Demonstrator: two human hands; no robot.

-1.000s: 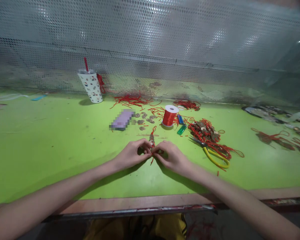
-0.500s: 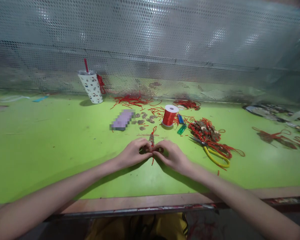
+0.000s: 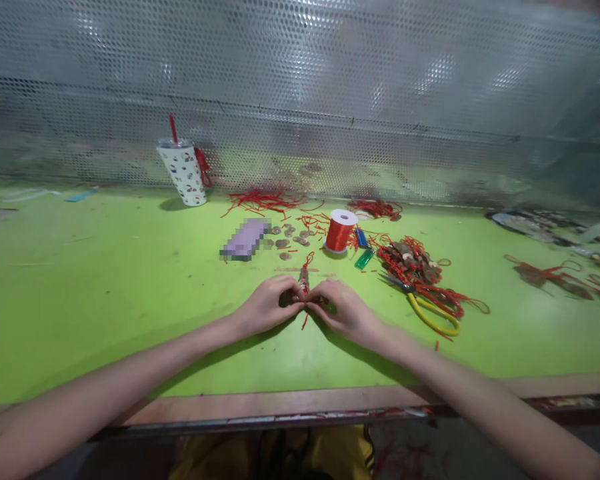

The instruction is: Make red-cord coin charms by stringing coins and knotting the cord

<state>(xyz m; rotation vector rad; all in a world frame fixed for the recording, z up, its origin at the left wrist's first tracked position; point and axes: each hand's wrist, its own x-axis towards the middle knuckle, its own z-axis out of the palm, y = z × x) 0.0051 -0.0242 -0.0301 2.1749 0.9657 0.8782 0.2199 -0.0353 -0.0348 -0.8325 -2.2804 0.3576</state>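
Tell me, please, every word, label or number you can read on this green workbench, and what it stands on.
No legible text anywhere.
White paper cup with red straw: small printed motifs, too small to read.
Flat purple rectangular object: pixelated, unreadable.
Red thread spool with white top: no label visible.
Green plastic lighter: no marking readable.
Red knotted cord piece pinched by left hand and right hand: no lettering.

No word, number or brand mark is showing legibly anywhere: the white cup [image 3: 184,175] at the back of the bench [image 3: 105,300] is carrying only tiny printed figures too small to read, and the purple block [image 3: 245,240] is appearing pixelated.
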